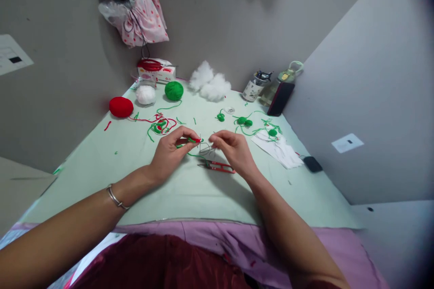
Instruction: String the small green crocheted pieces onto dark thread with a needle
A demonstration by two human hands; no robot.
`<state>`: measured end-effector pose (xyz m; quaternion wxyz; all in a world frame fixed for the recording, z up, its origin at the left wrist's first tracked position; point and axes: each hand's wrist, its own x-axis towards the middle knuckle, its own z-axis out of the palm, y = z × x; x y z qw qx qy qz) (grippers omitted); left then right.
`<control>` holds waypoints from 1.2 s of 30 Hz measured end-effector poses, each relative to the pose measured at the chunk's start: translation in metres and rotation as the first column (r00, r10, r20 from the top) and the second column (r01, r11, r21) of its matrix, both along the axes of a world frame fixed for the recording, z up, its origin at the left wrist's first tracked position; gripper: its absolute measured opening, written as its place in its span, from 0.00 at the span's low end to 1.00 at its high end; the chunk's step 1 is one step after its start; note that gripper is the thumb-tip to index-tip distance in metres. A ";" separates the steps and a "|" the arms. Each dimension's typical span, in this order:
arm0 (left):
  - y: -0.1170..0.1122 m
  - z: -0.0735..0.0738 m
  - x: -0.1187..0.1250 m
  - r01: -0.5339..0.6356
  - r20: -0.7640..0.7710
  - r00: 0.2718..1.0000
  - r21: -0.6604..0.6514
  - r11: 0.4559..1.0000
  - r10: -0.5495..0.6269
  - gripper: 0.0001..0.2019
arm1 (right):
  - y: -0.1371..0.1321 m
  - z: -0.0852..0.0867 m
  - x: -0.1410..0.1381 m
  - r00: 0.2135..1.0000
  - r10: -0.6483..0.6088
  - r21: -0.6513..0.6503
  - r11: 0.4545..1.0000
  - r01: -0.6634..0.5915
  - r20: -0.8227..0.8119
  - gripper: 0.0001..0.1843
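Observation:
My left hand (pixel 172 149) pinches a small red-and-green yarn piece (pixel 196 140) between thumb and fingertips, above the middle of the table. Close beside it, my right hand (pixel 232 149) has thumb and forefinger pressed together on a thin grey strand (pixel 207 148), which loops towards the yarn piece. Whether this strand is wire or thread I cannot tell. A green yarn tail (pixel 193 155) hangs under my left fingers. Red-handled thread snips (pixel 219 167) lie just below my hands, partly behind the right one.
Behind my hands sit a red yarn ball (pixel 121 107), a white ball (pixel 145 95), a green ball (pixel 174 90) and white stuffing (pixel 212 83). Small green balls (pixel 242 121) and a white cloth (pixel 278 148) lie right. A pen cup (pixel 253 89) and phone (pixel 281 98) stand at back right.

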<state>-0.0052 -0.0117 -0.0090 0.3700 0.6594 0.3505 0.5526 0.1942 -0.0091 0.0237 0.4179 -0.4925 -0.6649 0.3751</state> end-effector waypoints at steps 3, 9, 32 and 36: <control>0.000 0.002 0.002 0.062 0.071 0.996 -0.143 0.988 -0.052 0.03 | 0.004 0.002 0.008 0.982 -0.155 0.282 0.952 0.120 0.104 0.08; -0.002 0.002 0.006 0.216 0.125 0.974 -0.284 0.934 -0.187 0.06 | 0.000 0.002 0.001 0.974 0.133 -0.248 0.953 -0.176 -0.182 0.12; 0.000 0.018 -0.003 0.624 0.449 0.781 -0.539 0.566 -0.434 0.09 | 0.066 0.009 0.135 0.508 -0.567 -0.405 0.822 0.401 -0.648 0.18; -0.001 0.020 -0.004 0.602 0.443 0.797 -0.523 0.603 -0.411 0.09 | 0.071 0.010 0.145 0.491 -0.585 -0.317 0.790 0.524 -0.646 0.15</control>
